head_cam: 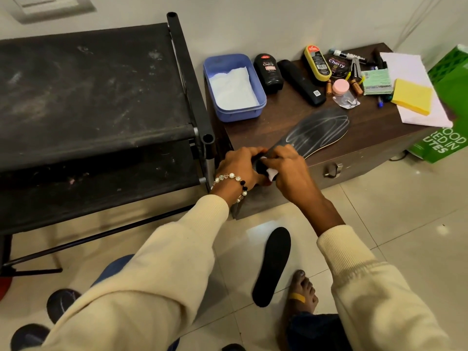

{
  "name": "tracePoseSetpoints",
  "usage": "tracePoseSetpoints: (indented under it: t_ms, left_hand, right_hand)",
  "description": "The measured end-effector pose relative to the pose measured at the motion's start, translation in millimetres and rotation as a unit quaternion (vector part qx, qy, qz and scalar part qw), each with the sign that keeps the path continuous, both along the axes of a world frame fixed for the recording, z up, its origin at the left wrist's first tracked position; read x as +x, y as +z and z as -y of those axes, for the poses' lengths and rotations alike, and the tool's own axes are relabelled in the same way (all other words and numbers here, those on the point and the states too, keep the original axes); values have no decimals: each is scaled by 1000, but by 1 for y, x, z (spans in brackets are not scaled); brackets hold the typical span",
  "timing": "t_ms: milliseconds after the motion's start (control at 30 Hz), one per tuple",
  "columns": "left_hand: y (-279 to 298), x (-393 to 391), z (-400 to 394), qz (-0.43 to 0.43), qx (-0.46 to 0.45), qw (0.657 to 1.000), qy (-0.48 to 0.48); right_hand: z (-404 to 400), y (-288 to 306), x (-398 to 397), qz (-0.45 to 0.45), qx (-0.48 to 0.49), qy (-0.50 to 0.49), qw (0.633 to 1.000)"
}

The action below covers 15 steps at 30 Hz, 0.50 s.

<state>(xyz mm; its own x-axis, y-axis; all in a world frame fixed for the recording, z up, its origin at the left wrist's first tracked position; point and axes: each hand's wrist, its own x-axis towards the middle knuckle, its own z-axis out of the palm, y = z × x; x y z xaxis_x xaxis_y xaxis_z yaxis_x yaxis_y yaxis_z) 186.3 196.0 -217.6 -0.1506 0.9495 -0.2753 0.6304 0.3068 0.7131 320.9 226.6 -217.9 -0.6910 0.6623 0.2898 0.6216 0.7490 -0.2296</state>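
My left hand [238, 165] grips the insole [319, 133] heel; my right hand [287, 171], pinching a wipe [272, 174], sits nearer its length, which runs forward-right.

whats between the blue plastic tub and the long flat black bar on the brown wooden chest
A black plastic bottle labelled Cherry stands upright between the blue plastic tub and the long flat black bar; the head view shows it.

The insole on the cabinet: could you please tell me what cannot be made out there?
1. Heel of the insole, head view: covered by the left hand and right hand.
2. White scrap in the right hand: fingers hide most of it; unidentifiable.
3. Green bag: cut by the right edge.
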Motion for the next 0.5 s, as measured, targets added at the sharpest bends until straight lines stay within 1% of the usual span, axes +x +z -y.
tracePoseSetpoints:
  t_ms: [67,100,233,267,367,400,500]
  left_hand:
    - [0,0,0,4,-8,1000,5]
    - [0,0,0,6,-9,1000,4]
    - [2,1,0,7,-8,1000,2]
    - [1,1,0,6,-9,1000,4]
    - [-1,1,-1,0,-14,1000,15]
    - [0,1,-1,-3,-15,1000,15]
    - [3,1,1,2,-13,1000,12]
  right_hand:
    - [1,1,-2,0,-16,28,999]
    - [-1,1,-2,9,-17,23,1000]
    - [-11,-7,2,56,-29,-58,996]
    - [-9,-7,-1,53,-27,-55,997]
    - [-1,-1,-8,28,-29,22,999]
    - [0,0,-8,19,-28,32,999]
    - [-4,-1,-2,10,-30,-15,999]
